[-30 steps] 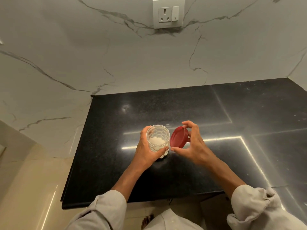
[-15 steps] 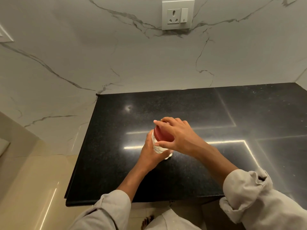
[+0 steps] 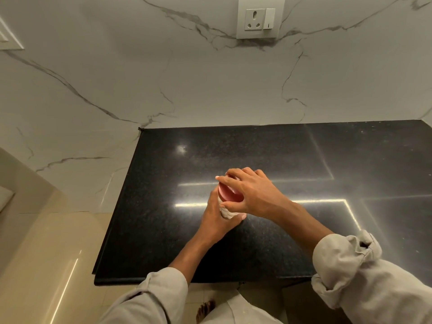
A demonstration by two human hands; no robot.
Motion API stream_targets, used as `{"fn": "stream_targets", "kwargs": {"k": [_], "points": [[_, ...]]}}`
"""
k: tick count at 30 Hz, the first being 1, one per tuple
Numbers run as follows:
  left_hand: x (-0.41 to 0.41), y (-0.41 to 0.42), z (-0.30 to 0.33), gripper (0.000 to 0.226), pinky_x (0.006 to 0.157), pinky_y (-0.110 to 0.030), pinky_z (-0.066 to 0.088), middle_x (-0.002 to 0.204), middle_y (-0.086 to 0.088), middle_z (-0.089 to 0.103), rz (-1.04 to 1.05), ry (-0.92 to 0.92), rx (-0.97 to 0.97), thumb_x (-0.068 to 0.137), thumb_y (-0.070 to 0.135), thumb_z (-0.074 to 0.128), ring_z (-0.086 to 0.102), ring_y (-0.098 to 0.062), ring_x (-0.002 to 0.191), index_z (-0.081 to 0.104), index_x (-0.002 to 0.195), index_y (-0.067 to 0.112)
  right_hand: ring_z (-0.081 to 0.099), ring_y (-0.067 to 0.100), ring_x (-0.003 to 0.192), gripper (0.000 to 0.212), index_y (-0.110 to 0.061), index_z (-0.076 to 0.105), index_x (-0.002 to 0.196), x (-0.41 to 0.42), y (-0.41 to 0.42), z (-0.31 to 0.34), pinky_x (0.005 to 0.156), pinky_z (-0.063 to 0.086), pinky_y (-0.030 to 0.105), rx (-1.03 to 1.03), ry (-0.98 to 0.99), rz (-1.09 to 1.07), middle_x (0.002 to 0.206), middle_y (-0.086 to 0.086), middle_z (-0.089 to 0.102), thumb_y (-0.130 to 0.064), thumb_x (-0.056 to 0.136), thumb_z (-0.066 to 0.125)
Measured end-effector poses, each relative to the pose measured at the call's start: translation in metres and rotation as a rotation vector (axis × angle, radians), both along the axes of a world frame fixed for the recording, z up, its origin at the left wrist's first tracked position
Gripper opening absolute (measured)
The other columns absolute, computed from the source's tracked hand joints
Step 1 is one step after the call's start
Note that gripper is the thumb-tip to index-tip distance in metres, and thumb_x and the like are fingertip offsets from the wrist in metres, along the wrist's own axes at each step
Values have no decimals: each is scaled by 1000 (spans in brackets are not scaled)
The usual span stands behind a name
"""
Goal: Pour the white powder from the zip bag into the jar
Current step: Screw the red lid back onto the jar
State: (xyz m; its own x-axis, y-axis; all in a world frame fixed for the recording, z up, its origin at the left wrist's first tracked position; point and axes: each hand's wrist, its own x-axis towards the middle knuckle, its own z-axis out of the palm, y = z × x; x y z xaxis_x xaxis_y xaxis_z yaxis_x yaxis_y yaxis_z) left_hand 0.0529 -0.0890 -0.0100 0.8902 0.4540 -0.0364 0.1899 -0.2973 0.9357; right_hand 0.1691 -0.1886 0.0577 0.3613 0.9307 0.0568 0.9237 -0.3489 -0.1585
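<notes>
1. Jar (image 3: pixel 225 212) stands upright at mid-frame on the black counter (image 3: pixel 163 230), long axis vertical. Only a strip of its pale, patterned wall shows between the two hands.
2. Left hand (image 3: pixel 214 220) wraps the jar's side from the lower left, fingers curled closed around the body to steady it.
3. Red lid (image 3: pixel 228 194) sits on the jar's mouth. Right hand (image 3: pixel 252 192) comes over from the right, fingers spread around the lid's rim and clamped on it, thumb at the near edge.
4. Key relation: the lid lies directly under the right fingers and directly over the jar, on the same vertical axis. The right hand is the one on top and best placed to twist.
5. Judgement: closing step, pouring seemingly finished. No zip bag in view, and the powder is hidden behind the hands.
6. Cannot tell whether the lid is fully seated or threaded.
7. Wall socket (image 3: pixel 260 18) at upper centre.
</notes>
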Motion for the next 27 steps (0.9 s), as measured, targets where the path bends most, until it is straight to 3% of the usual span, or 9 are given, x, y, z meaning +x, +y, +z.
{"fn": "stream_targets", "kwargs": {"k": [4,7,12,19,23,27], "points": [[-1,1,-4,98,95,-31,54,138,10,45,7,-13,25,65,49,82,52,-6,121,24,142,32,39,20,123,64,-39,30,146,-9,2,-10,95,39,37,28,-22,-16,144,-3,38,-60,87,43],[1,0,-3,95,94,-36,55,137,9,46,5,-28,39,67,47,82,53,-8,121,25,142,32,40,21,118,60,-37,34,144,-11,5,-15,93,42,37,50,3,-31,140,0,40,-55,87,42],[2,-1,-3,92,93,-36,55,135,8,47,-3,-30,57,69,47,79,54,-9,120,25,141,30,40,23,119,59,-32,38,143,-10,7,-17,99,43,38,55,59,-2,140,5,41,-50,87,43],[3,-1,0,87,76,-9,50,124,17,48,-13,-12,91,71,45,79,55,7,105,28,139,29,42,23,118,58,-31,43,142,-9,8,-12,97,42,35,16,26,16,138,6,45,-47,86,50],[4,0,3,79,73,-18,56,117,15,54,-2,6,93,70,47,79,60,4,97,31,131,34,46,24,116,58,-37,45,138,-15,10,-14,90,42,35,-22,-35,-23,134,5,48,-49,82,48],[2,1,4,83,77,-26,59,117,15,55,-1,20,91,67,50,79,62,-3,99,30,132,34,44,24,116,61,-40,33,143,-16,6,-10,89,42,37,-57,-75,-24,137,4,44,-55,85,41]]}}
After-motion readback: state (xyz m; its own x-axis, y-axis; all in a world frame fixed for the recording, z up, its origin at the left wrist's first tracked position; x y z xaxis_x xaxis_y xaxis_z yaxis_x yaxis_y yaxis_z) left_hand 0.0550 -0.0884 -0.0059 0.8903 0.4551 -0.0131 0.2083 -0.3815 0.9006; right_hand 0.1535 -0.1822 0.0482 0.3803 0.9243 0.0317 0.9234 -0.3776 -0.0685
